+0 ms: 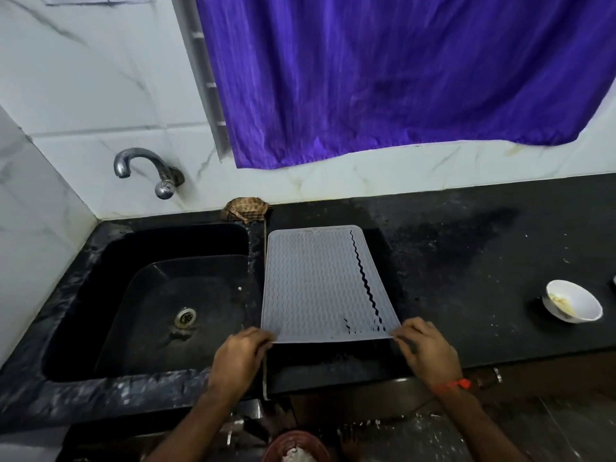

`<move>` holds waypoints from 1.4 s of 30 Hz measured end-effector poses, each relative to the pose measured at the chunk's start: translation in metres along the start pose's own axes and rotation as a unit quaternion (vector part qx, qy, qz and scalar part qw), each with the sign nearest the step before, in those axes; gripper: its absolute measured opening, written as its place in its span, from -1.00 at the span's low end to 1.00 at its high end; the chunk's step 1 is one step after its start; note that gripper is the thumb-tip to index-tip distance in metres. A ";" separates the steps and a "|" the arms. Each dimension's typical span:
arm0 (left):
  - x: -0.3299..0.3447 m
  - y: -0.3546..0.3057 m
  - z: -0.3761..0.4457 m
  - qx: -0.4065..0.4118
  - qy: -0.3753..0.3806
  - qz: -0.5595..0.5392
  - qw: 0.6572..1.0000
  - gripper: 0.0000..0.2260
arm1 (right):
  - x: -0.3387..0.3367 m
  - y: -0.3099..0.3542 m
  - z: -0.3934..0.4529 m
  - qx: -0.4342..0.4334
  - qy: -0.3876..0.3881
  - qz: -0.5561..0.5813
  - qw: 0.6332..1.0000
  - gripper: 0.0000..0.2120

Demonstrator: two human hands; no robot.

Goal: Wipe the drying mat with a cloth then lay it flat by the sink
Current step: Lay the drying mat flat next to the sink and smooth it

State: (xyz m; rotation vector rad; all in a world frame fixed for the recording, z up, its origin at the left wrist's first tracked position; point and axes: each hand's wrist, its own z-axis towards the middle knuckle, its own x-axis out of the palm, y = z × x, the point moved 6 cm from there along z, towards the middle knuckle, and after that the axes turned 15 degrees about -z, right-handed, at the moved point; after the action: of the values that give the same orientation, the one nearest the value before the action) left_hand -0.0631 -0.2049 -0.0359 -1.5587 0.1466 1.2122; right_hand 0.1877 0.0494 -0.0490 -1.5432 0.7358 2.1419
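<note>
Black speckled stone counter [466, 255], white marble-look tiles, purple curtain [400, 78]. Grey ribbed drying mat [316, 281] just right of black sink [160, 295], near edge lifted. Left hand [241, 353] and right hand [425, 345] each pinch a near corner. White bowl [571, 301] far right.

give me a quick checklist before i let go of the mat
1. Left hand pinches the mat's near left corner: ok.
2. Right hand pinches the near right corner: ok.
3. Mat beside the sink, not over the basin: ok.
4. Near edge down flat: not ok, it is lifted off the counter.
5. Far edge flat: cannot tell.
6. Bowl apart from the mat: ok.
</note>
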 end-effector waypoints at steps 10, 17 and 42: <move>0.026 0.011 -0.011 -0.011 0.023 0.000 1.000 -0.93 | 0.019 -0.003 -0.014 -0.002 0.010 -0.022 1.000 -0.79; 0.033 0.014 -0.016 0.001 0.018 -0.008 1.000 -0.90 | 0.033 -0.011 -0.024 -0.011 0.004 -0.025 1.000 -0.73; 0.033 0.010 -0.038 0.039 -0.011 0.023 0.999 -0.73 | 0.031 -0.012 -0.045 -0.043 -0.036 -0.014 0.998 -0.82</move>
State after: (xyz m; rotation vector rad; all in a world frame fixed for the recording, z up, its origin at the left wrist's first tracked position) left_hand -0.0310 -0.2227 -0.0720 -1.4809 0.2134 1.2452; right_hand 0.2184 0.0308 -0.0916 -1.5020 0.6007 2.2217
